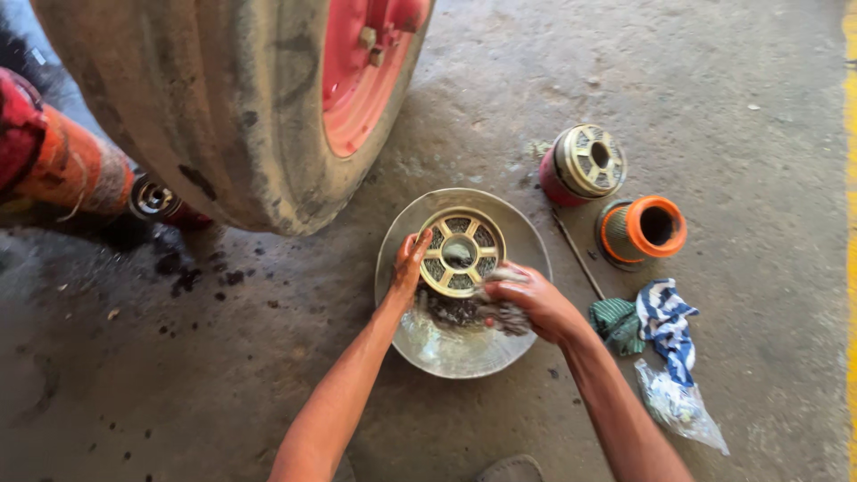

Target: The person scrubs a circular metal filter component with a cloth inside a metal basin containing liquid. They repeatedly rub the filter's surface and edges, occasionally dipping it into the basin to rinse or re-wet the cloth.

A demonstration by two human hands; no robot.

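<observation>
Stained grey concrete floor [223,384] in daylight, dark oil spots [183,277] near 1 large muddy tyre [205,98]; yellow painted line [850,178] at the right edge.
</observation>
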